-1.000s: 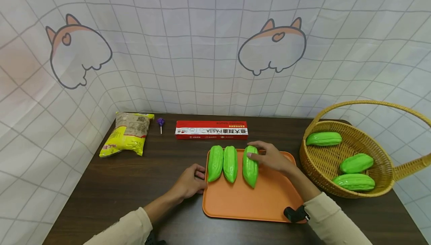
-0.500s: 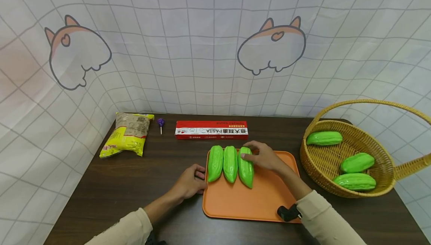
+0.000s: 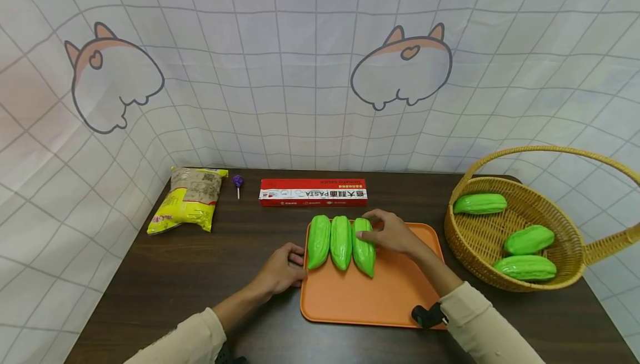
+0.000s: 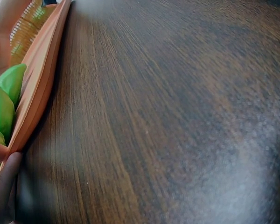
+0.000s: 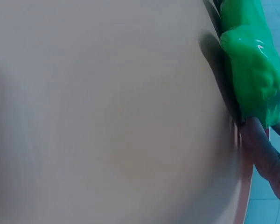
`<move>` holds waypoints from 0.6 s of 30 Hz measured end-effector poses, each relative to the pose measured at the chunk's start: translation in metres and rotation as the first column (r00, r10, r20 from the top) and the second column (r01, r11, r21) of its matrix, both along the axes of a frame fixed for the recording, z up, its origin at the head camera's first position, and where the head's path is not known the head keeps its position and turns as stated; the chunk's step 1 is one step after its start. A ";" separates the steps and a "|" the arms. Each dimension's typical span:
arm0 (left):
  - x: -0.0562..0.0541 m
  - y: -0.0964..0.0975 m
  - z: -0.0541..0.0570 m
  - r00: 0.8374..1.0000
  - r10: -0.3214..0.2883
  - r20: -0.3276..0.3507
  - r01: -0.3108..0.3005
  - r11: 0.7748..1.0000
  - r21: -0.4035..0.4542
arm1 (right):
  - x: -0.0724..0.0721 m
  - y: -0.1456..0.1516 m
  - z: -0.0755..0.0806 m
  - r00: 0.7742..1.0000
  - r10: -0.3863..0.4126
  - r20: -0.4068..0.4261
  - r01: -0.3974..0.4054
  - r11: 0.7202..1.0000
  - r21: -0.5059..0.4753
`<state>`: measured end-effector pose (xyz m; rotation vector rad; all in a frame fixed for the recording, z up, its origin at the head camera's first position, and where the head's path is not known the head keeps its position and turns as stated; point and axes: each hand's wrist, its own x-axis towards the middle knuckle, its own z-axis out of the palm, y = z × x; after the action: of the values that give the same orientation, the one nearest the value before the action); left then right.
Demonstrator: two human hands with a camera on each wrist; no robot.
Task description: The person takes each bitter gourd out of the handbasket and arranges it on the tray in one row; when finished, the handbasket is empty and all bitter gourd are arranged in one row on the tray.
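Note:
Three glossy green toy bitter melons lie side by side along the far left part of an orange tray (image 3: 365, 303). My right hand (image 3: 395, 232) grips the rightmost bitter melon (image 3: 364, 253) by its upper end, fingers round its far side. In the right wrist view, fingers (image 5: 261, 144) touch the end of that bitter melon (image 5: 256, 74). Left of it lie the middle bitter melon (image 3: 341, 242) and the leftmost bitter melon (image 3: 319, 242). My left hand (image 3: 280, 270) pinches the tray's left rim between thumb and finger, as the left wrist view shows.
A wicker basket (image 3: 465, 247) with a tall handle stands to the right, with three more bitter melons (image 3: 527, 268) inside. Behind the tray lies a red and white pasta box (image 3: 313, 193). A purple lollipop (image 3: 238, 182) and a yellow bag (image 3: 190, 200) lie at the back left.
My right hand has slid the rightmost bitter melon left across the tray, up beside the middle one, then held still there. My left hand has stayed at the tray's rim.

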<state>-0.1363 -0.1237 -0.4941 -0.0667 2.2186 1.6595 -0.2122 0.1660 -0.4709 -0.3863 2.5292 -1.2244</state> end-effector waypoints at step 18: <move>0.001 0.000 -0.001 1.000 0.009 -0.011 -0.009 1.000 0.001 | 0.002 -0.001 0.007 1.000 -0.013 -0.009 0.013 0.999 0.042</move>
<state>-0.1352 -0.1232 -0.4949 -0.0673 2.2286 1.6693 -0.2106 0.1652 -0.4643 -0.3670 2.5645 -1.1752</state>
